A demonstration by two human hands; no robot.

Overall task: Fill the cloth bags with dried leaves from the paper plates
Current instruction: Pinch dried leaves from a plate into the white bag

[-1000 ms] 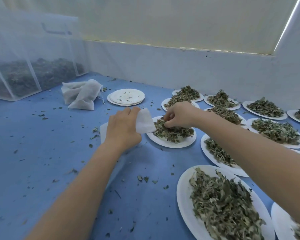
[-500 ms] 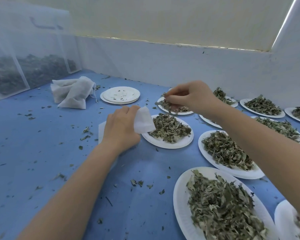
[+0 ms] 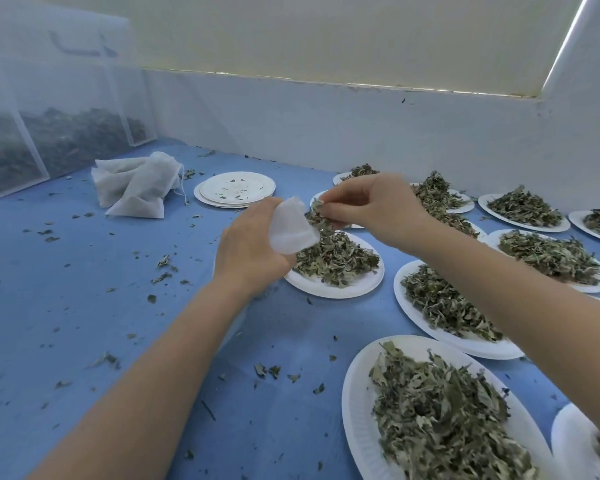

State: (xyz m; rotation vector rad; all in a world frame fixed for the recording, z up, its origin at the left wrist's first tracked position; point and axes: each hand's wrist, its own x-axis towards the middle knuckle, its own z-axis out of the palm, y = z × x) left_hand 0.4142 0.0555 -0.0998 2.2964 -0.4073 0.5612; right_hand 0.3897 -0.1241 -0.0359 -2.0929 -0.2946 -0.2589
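Note:
My left hand (image 3: pixel 250 247) grips a small white cloth bag (image 3: pixel 291 226), its mouth turned toward the right. My right hand (image 3: pixel 371 206) pinches a clump of dried leaves (image 3: pixel 317 216) right at the bag's mouth. Both hands hover above a paper plate (image 3: pixel 312 284) heaped with dried green leaves. Several more leaf-filled paper plates (image 3: pixel 361 403) spread over the right half of the blue table.
A pile of white cloth bags (image 3: pixel 136 188) lies at the back left. Next to it is a stack of emptied paper plates (image 3: pixel 234 190). A mesh container (image 3: pixel 49 109) with dark leaves stands far left. Leaf crumbs are scattered over the blue table (image 3: pixel 84 323).
My right hand lifted a pinch of leaves off the plate and brought it left to the mouth of the bag. My left hand raised the bag a little.

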